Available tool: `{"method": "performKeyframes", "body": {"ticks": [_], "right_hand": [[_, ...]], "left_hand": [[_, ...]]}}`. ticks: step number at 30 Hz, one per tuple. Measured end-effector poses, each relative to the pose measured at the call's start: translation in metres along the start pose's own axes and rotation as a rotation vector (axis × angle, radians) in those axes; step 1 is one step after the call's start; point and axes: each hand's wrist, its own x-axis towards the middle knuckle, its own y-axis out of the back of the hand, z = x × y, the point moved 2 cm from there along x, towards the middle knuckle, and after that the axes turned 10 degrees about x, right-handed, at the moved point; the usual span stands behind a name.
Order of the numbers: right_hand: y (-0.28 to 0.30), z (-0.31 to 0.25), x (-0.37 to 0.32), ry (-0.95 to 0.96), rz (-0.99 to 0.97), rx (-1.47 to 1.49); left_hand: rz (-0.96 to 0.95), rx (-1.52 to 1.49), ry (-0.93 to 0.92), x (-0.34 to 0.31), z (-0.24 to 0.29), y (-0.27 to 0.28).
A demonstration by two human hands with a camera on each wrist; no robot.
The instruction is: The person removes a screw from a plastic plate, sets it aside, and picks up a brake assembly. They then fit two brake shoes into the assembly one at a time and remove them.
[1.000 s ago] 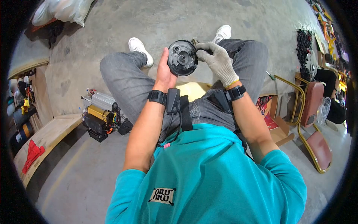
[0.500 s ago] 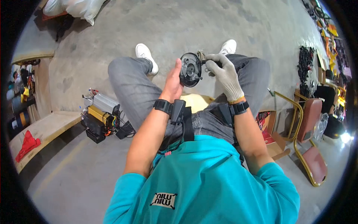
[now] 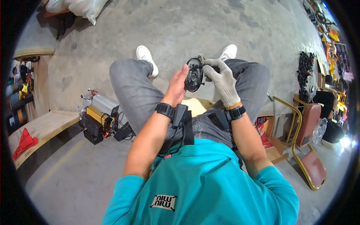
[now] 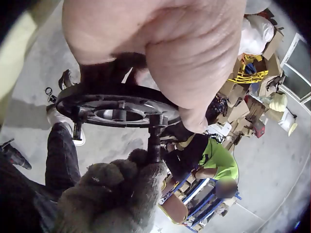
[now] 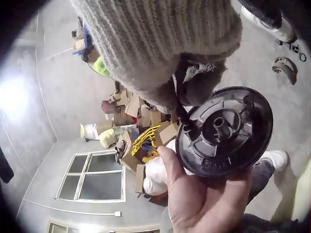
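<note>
A round black brake backing plate [image 3: 193, 81] is held up between the knees, tilted nearly edge-on in the head view. My bare left hand [image 3: 176, 85] grips its rim, the thumb on one side and the palm beneath, as the right wrist view shows. In a knitted grey glove, my right hand [image 3: 222, 83] pinches a short dark pin [image 4: 154, 144] with thumb and fingers. The pin's end meets the plate near the rim, beside a raised boss. Ribs and a central hub [image 5: 222, 130] show on the plate's face in the right wrist view.
On the concrete floor lie a curved brake shoe [image 5: 285, 71] and small dark parts [image 5: 293, 47]. Left of the legs sit boxy units with wires [image 3: 99, 120] beside a low wooden bench [image 3: 48, 125]. A toppled chair [image 3: 308, 125] and an open carton [image 3: 275, 148] are at right.
The plate has turned from facing up to nearly edge-on and moved slightly right and nearer the body. Both hands moved with it; the right fingers now bring the pin against the plate.
</note>
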Motion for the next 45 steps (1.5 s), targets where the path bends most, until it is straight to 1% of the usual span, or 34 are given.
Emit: {"method": "performKeyframes", "body": {"ticks": [3,6,8,12,14,15,17,18,20,23,24,27,30,34,36,40,42,43,45], "right_hand": [[-0.003,-0.004,-0.001,0.041,0.031,-0.034],[-0.004,0.000,-0.001,0.013,0.030,-0.006],[-0.005,0.006,0.001,0.065,0.005,-0.039],[-0.008,0.007,0.000,0.085,0.013,-0.045],[-0.009,0.003,-0.004,0.134,0.047,-0.175],[-0.010,0.003,-0.005,0.136,0.045,-0.176],[-0.012,0.002,-0.006,0.246,0.057,-0.273],[-0.013,0.004,-0.006,0.250,0.051,-0.275],[-0.014,0.006,-0.006,0.331,0.074,-0.349],[-0.016,0.003,-0.006,0.364,0.105,-0.444],[-0.017,0.001,-0.007,0.326,0.109,-0.426],[-0.018,-0.002,-0.007,0.335,0.101,-0.485],[-0.020,-0.008,-0.009,0.313,0.090,-0.446],[-0.020,-0.009,-0.008,0.349,0.041,-0.438],[-0.021,-0.014,-0.009,0.286,0.010,-0.439],[-0.021,-0.019,-0.011,0.245,-0.016,-0.436],[-0.024,-0.028,-0.013,0.236,-0.034,-0.483],[-0.025,-0.029,-0.013,0.236,-0.034,-0.483],[-0.025,-0.031,-0.013,0.303,-0.032,-0.567]], "left_hand": [[0.012,0.013,-0.005,0.004,-0.004,0.003],[-0.009,0.018,-0.015,0.006,-0.006,0.005],[-0.015,0.018,-0.016,0.006,-0.010,0.007],[0.051,0.030,-0.006,0.013,-0.023,0.015],[0.067,0.051,0.009,0.013,-0.024,0.016],[0.070,0.055,0.010,0.014,-0.024,0.016],[0.076,0.057,0.004,0.011,-0.018,0.012],[0.064,0.050,0.000,0.009,-0.015,0.009],[0.056,0.033,-0.013,0.007,-0.015,0.007],[0.109,0.048,0.005,0.008,-0.016,0.008],[0.095,0.048,0.001,0.008,-0.017,0.008],[0.095,0.054,0.010,0.004,-0.013,0.004],[0.103,0.067,0.015,0.001,-0.010,0.002],[0.098,0.056,-0.001,0.003,-0.010,0.000],[0.096,0.054,0.003,0.003,-0.011,0.001],[0.068,0.043,-0.010,0.003,-0.008,0.000],[0.054,0.033,-0.026,0.001,-0.005,-0.002],[0.041,0.025,-0.041,0.001,-0.004,-0.003],[0.052,0.027,-0.045,0.001,-0.006,-0.003]]}}
